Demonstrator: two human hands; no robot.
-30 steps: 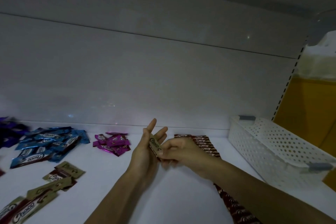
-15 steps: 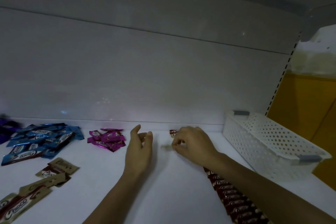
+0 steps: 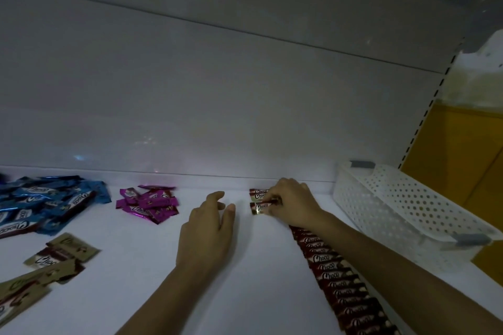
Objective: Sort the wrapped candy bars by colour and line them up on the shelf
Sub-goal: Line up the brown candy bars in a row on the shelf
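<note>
Head view: the right hand (image 3: 292,202) sits at centre right of the frame, its grip closed in a pinch on one brown bar (image 3: 260,207). This bar lies flat near the far end of the brown row (image 3: 334,275), which runs from the lower right up towards the back wall. More brown bars lie just beyond it, but I cannot tell whether it touches them. The left hand (image 3: 206,228) is in the middle of the frame, its grip open and holding nothing, fingers loose over the bare shelf (image 3: 130,294); whether it touches the shelf is unclear. Blue bars (image 3: 46,204) lie heaped at the left edge, pink bars (image 3: 148,205) in a small pile left of centre, and tan bars (image 3: 54,255) are scattered at lower left, none lined up yet. A white perforated basket (image 3: 408,207) stands at the right.

Each bar looks small and light, with a glossy wrapper that is probably slick and crinkly and soft at its crimped ends. The surest hold is likely across the long edges at mid-length, thumb against fingertips. From there the bar can be slid square against its neighbour, since a careless nudge could scatter the row.
</note>
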